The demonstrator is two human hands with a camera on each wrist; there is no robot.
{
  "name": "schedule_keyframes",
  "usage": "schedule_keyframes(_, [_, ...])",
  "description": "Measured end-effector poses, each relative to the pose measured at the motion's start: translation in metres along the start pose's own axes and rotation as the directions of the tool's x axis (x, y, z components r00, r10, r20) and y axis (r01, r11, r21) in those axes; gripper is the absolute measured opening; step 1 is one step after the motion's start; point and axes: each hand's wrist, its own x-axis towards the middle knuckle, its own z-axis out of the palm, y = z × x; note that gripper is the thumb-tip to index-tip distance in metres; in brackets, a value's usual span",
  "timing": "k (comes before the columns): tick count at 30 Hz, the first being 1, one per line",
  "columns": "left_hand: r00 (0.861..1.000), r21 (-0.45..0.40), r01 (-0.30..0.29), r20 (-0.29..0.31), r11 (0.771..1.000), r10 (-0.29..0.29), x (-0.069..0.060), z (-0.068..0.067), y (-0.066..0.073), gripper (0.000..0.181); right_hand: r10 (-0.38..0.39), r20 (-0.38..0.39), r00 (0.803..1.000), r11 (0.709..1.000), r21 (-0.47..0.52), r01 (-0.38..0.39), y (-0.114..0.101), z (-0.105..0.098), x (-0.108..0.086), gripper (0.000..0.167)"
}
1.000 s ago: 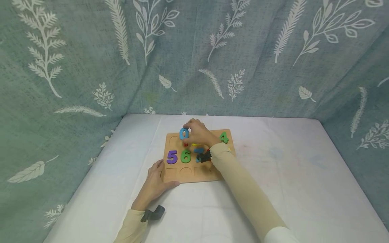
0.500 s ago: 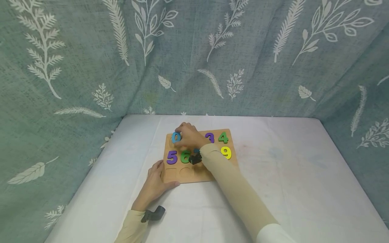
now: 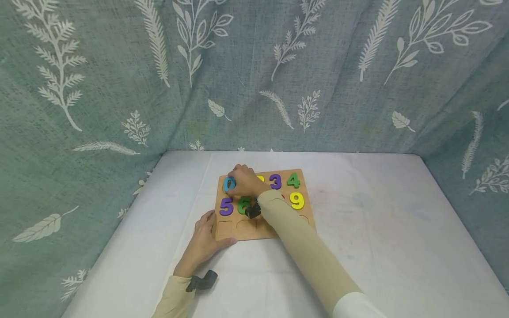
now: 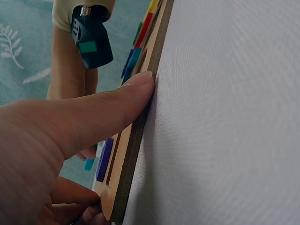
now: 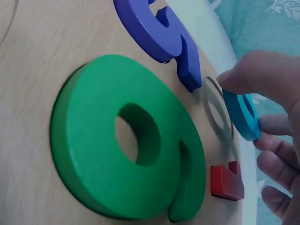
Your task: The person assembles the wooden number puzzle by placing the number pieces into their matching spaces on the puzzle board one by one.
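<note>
My right hand (image 3: 245, 182) pinches a blue number 0 (image 5: 238, 117) between thumb and fingers. In the right wrist view the 0 is tilted just above its oval recess at the far left corner of a wooden number puzzle board (image 3: 270, 232). My left hand (image 3: 203, 242) holds the near left corner of the board, thumb on the front edge and fingers at the left side. Seated near the 0 are a purple 5 (image 5: 150, 35), a green 6 (image 5: 98, 140) and a red 1 (image 5: 227, 182); my right hand hides the 1 in the head view.
To the right on the board sit a purple 3 (image 3: 275, 181), a green 4 (image 3: 293, 180) and a yellow 9 (image 3: 297, 200). Recesses (image 3: 225, 228) line the board's front row. A white cloth (image 3: 366, 221) covers the table, with a patterned curtain (image 3: 254, 79) behind.
My right hand has moved left and slightly toward me, bringing the blue 0 from above the 1 to over the corner recess. The left hand keeps its place on the board.
</note>
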Motion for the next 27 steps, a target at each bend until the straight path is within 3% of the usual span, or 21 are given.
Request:
schedule_keyframes(10, [1.0, 0.005, 0.004, 0.007, 1.0, -0.004, -0.0001, -0.0004, 0.0003, 0.117, 0.018, 0.044, 0.999, 0.999, -0.043, -0.016, -0.0046, 0.0031, 0.0005, 0.055])
schedule_keyframes(18, [1.0, 0.004, -0.009, 0.003, 1.0, 0.009, -0.0005, -0.0022, 0.0018, 0.116, 0.024, 0.034, 0.999, 0.997, -0.077, -0.022, -0.0059, 0.0066, 0.0027, 0.036])
schedule_keyframes(27, [1.0, -0.001, -0.001, 0.011, 1.0, 0.001, 0.0001, -0.0009, 0.0009, 0.116, 0.062, 0.04, 0.997, 0.996, -0.068, -0.059, -0.0058, 0.0072, 0.0011, 0.048])
